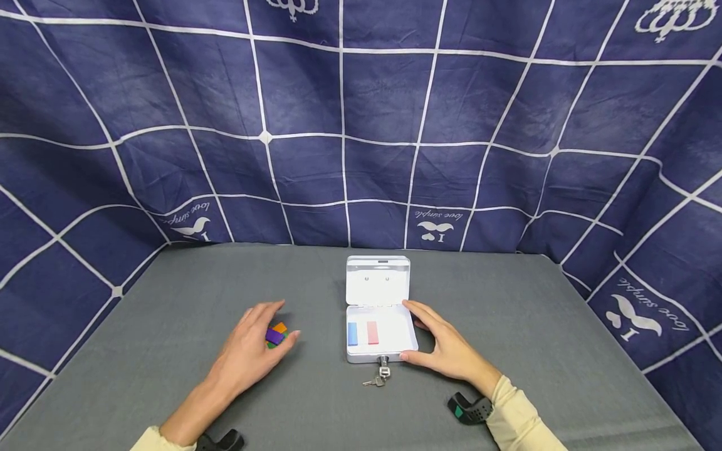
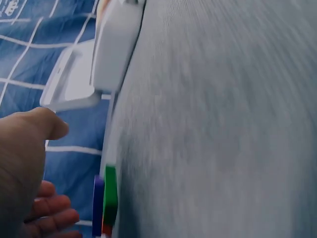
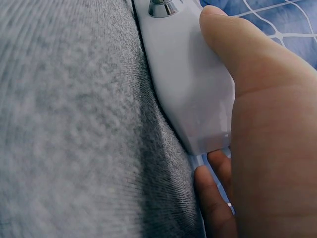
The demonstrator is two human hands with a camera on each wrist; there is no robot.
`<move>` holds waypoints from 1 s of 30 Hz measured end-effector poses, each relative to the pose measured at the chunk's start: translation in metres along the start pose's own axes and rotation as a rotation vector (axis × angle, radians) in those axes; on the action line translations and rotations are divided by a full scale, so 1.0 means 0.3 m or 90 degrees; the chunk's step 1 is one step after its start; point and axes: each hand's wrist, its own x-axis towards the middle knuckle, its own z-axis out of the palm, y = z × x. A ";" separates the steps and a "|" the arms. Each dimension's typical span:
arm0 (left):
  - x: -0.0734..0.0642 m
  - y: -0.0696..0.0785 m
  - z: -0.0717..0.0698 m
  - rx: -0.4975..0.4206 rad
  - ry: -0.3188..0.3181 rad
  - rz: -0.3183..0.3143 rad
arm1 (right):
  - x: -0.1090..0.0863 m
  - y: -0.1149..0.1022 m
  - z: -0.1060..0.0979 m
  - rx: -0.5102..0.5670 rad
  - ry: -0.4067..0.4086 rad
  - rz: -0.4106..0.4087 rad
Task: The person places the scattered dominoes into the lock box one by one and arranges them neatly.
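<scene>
A white cash box [image 1: 381, 357] stands on the table with its lid [image 1: 377, 289] raised. Inside lie a blue block [image 1: 352, 334] and a pink block [image 1: 373, 332]. My right hand [image 1: 445, 344] holds the box's right side, thumb at the front corner and fingers toward the back. Left of the box, my left hand [image 1: 251, 344] hovers around a small pile of blocks, thumb and fingers apart. Purple [image 1: 274, 336], orange [image 1: 280, 327] and green [image 2: 110, 196] blocks show in that pile, partly hidden by the hand in the head view.
Keys [image 1: 375, 381] hang from the lock [image 1: 384, 361] on the box's front. Grey cloth [image 1: 316, 401] covers the table. Behind and along the sides hangs a navy curtain [image 1: 378, 169] with white lines. Black straps [image 1: 470, 408] sit at both wrists.
</scene>
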 end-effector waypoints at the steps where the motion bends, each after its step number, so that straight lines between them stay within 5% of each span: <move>1: -0.005 -0.010 -0.007 0.012 0.010 -0.004 | 0.000 0.000 0.000 0.000 0.000 -0.001; 7: -0.045 -0.050 -0.030 0.048 0.037 -0.050 | 0.000 -0.001 0.001 -0.002 -0.001 0.004; 16: -0.084 -0.070 -0.023 0.053 0.022 -0.133 | -0.007 0.000 0.002 -0.002 -0.001 0.004; 30: -0.086 -0.081 0.003 0.052 0.106 -0.083 | -0.004 -0.002 0.002 -0.003 0.000 0.002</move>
